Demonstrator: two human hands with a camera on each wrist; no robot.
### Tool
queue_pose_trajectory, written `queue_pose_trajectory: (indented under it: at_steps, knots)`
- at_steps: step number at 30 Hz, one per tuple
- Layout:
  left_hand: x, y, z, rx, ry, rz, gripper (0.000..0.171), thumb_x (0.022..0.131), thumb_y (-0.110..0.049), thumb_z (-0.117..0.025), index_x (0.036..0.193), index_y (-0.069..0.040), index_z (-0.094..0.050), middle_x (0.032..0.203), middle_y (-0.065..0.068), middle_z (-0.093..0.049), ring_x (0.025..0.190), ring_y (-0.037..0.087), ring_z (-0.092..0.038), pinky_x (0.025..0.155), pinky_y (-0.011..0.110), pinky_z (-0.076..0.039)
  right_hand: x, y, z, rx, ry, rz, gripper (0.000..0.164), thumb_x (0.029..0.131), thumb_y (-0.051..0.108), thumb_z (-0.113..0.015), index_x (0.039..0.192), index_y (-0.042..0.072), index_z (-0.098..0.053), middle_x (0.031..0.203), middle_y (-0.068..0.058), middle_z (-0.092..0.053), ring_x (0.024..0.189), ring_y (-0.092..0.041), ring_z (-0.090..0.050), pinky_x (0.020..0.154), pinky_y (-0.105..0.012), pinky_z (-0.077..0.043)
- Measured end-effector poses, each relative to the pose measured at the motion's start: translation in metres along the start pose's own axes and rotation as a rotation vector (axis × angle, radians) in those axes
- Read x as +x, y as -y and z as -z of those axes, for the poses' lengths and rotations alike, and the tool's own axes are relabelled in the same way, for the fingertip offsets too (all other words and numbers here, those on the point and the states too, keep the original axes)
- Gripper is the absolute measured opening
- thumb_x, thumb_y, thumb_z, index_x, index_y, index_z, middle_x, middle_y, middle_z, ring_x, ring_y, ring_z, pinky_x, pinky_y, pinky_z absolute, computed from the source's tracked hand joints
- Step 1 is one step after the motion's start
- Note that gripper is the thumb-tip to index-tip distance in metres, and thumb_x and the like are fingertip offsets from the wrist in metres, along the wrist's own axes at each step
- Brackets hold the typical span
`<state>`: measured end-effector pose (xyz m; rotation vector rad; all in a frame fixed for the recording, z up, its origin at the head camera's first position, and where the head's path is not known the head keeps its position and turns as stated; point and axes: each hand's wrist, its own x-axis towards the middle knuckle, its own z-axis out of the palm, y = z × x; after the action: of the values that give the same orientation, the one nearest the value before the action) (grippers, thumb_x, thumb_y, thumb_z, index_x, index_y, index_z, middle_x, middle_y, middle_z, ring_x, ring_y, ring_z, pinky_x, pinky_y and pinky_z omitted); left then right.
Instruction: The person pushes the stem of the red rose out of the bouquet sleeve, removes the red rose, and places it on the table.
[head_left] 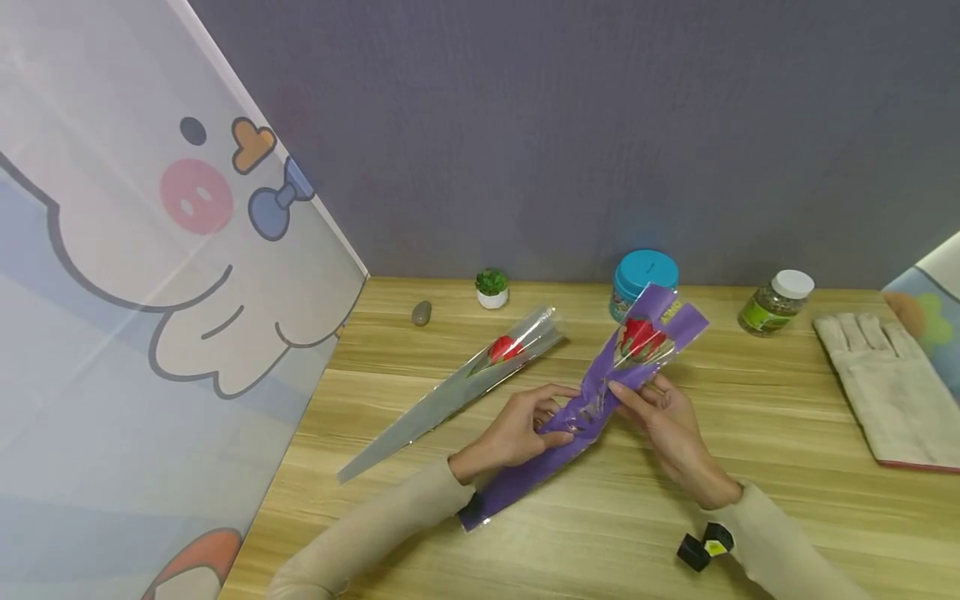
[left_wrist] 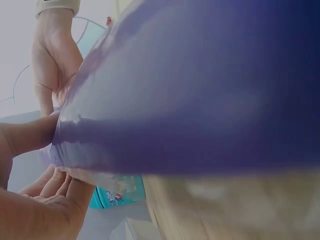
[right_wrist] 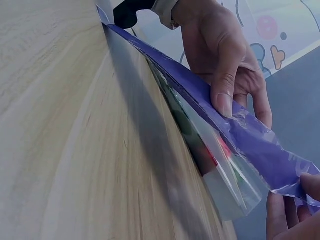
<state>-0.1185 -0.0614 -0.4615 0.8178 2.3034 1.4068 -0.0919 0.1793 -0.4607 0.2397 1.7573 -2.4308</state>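
Observation:
A red rose (head_left: 640, 340) in a purple wrapping sleeve (head_left: 525, 477) with a clear front is held at a slant above the table. My left hand (head_left: 521, 427) pinches the sleeve around its middle, thumb on the near side and fingers on the far side. Farther up, just below the bloom, my right hand (head_left: 670, 429) grips the sleeve between thumb and fingers. The plastic is creased between the two hands. In the left wrist view the purple sleeve (left_wrist: 200, 100) fills much of the picture. Behind the left hand lies a second red rose (head_left: 505, 349) in a grey, clear-fronted sleeve (head_left: 431, 410).
Along the back stand a small potted plant (head_left: 492, 289), a blue-lidded tub (head_left: 647, 273) and a white-capped jar (head_left: 777, 303). A grey stone (head_left: 422, 313) lies at back left. Work gloves (head_left: 892, 392) lie at right. Small black objects (head_left: 694, 552) sit near the right sleeve.

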Motion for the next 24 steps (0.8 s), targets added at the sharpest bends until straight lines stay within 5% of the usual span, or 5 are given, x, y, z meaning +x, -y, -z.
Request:
queue_pose_trajectory:
  at_steps: [10,24]
  knots:
    - [0.006,-0.003,-0.008,-0.022,0.017,0.002,0.056,0.088,-0.001,-0.081,0.140,-0.011,-0.062,0.099,0.010,-0.078,0.073,-0.006,-0.062,0.066,0.013,-0.049,0.000,0.000,-0.001,-0.065,0.005,-0.001,0.062,0.101,0.012,-0.069,0.153,-0.002,-0.037,0.112,0.019,-0.075,0.106,0.002,-0.071,0.092,-0.018,-0.058]
    - [0.011,-0.003,-0.013,-0.075,0.014,0.003,0.055,0.088,0.000,-0.081,0.138,-0.010,-0.063,0.096,0.013,-0.077,0.071,-0.005,-0.061,0.066,0.013,-0.049,0.000,-0.004,-0.002,-0.102,0.013,0.023,0.049,0.102,0.012,-0.068,0.144,0.002,-0.046,0.110,0.017,-0.076,0.104,0.000,-0.072,0.089,-0.021,-0.060]
